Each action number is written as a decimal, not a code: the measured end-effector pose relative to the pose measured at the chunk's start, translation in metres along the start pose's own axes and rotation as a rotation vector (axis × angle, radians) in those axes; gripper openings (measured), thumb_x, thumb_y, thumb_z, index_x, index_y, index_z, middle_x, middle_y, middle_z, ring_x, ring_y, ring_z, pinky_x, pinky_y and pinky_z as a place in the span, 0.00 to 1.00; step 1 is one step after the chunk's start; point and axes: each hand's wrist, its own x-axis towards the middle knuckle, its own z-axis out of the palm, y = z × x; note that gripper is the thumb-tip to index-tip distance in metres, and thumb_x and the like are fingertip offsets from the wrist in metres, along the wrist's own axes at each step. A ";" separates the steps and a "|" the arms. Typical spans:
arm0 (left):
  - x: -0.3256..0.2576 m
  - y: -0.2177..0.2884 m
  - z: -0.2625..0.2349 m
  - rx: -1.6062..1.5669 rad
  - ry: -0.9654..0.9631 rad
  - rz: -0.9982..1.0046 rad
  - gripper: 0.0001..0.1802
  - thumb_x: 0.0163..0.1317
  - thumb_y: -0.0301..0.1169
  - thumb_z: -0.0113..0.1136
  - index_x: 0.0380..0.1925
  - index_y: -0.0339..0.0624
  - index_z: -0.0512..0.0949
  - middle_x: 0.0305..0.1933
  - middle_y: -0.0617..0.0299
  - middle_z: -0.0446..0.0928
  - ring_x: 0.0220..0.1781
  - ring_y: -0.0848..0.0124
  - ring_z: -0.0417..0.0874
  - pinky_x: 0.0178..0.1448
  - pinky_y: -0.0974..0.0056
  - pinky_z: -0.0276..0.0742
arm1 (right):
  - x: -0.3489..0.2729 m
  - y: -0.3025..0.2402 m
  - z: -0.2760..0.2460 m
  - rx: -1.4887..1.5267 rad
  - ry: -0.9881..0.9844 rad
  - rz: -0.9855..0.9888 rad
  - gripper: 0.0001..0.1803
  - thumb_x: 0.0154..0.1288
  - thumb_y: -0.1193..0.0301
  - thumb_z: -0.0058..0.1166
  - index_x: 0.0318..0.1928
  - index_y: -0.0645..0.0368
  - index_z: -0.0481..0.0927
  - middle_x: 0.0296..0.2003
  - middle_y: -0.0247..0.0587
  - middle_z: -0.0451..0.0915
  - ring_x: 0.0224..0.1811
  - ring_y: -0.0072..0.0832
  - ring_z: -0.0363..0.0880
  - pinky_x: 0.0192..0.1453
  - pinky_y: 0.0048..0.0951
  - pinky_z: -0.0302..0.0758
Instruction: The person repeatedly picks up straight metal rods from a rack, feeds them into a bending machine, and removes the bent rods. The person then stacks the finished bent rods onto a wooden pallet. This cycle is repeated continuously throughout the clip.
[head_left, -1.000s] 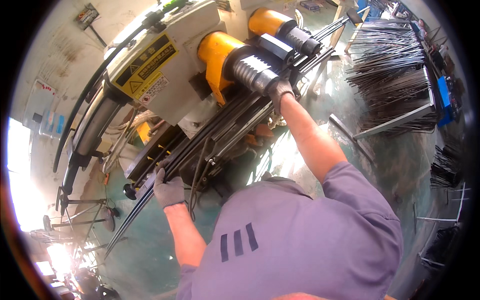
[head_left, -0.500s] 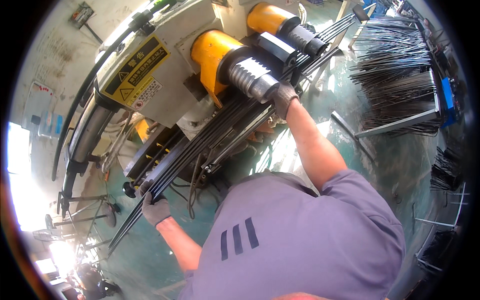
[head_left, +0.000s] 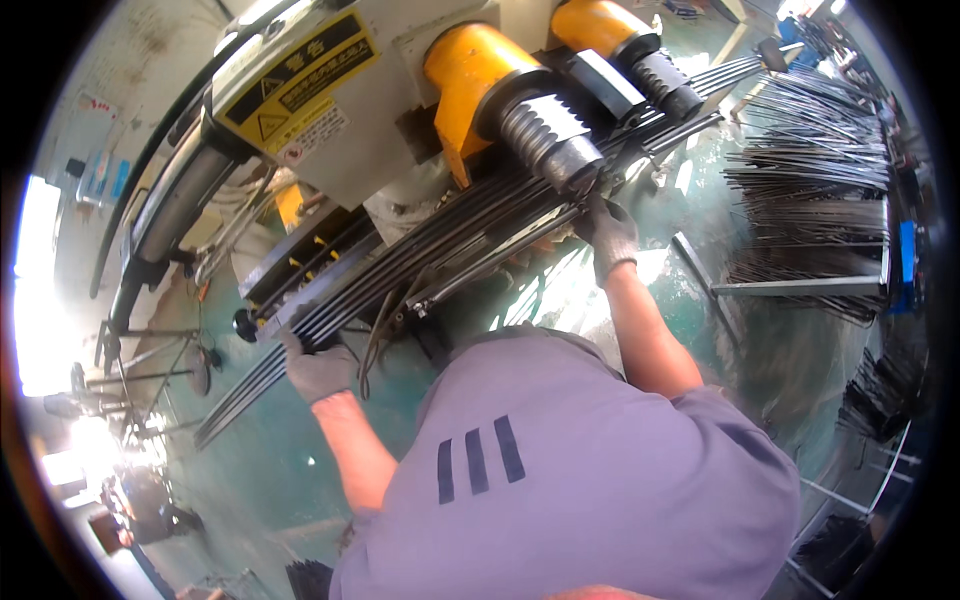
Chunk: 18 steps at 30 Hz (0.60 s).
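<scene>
A: Hands?
B: Both gloved. Left hand is closed on the low end of the rod bundle. Right hand is wrapped round the same rods further up, just under the ribbed roller.
A: Where's the bundle?
B: It's laid slantwise across the machine, btw the yellow cylinders & the floor. More rods are racked at right, well apart.

Your grey knit cloth gloves, left hand and right hand, grip long dark, seemingly matt metal rods beneath glossy yellow painted cylinders.
</scene>
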 end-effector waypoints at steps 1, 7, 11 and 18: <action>0.004 0.012 -0.004 0.000 0.089 -0.009 0.23 0.85 0.39 0.43 0.59 0.32 0.80 0.61 0.48 0.83 0.66 0.52 0.82 0.76 0.45 0.76 | -0.001 0.008 -0.009 0.087 -0.002 0.049 0.23 0.76 0.62 0.64 0.57 0.72 0.83 0.47 0.44 0.88 0.45 0.29 0.87 0.52 0.29 0.83; 0.024 0.007 -0.017 0.034 0.226 0.049 0.22 0.85 0.39 0.43 0.57 0.32 0.80 0.58 0.50 0.84 0.65 0.56 0.83 0.77 0.49 0.76 | -0.003 0.037 -0.055 -0.093 0.011 0.128 0.23 0.78 0.60 0.62 0.57 0.71 0.80 0.41 0.48 0.89 0.38 0.34 0.91 0.45 0.33 0.89; 0.003 -0.039 0.007 0.041 -0.014 0.005 0.20 0.81 0.42 0.54 0.56 0.35 0.80 0.59 0.52 0.84 0.64 0.59 0.83 0.76 0.51 0.77 | -0.009 0.047 -0.049 -0.099 -0.033 0.165 0.23 0.78 0.60 0.62 0.56 0.71 0.80 0.42 0.47 0.89 0.38 0.34 0.91 0.45 0.33 0.89; -0.026 -0.096 0.073 0.015 0.009 -0.241 0.23 0.74 0.45 0.65 0.55 0.37 0.82 0.59 0.57 0.84 0.65 0.59 0.83 0.74 0.51 0.79 | -0.027 0.040 -0.021 -0.125 -0.203 0.145 0.22 0.75 0.63 0.65 0.55 0.72 0.82 0.42 0.46 0.88 0.39 0.30 0.89 0.47 0.31 0.88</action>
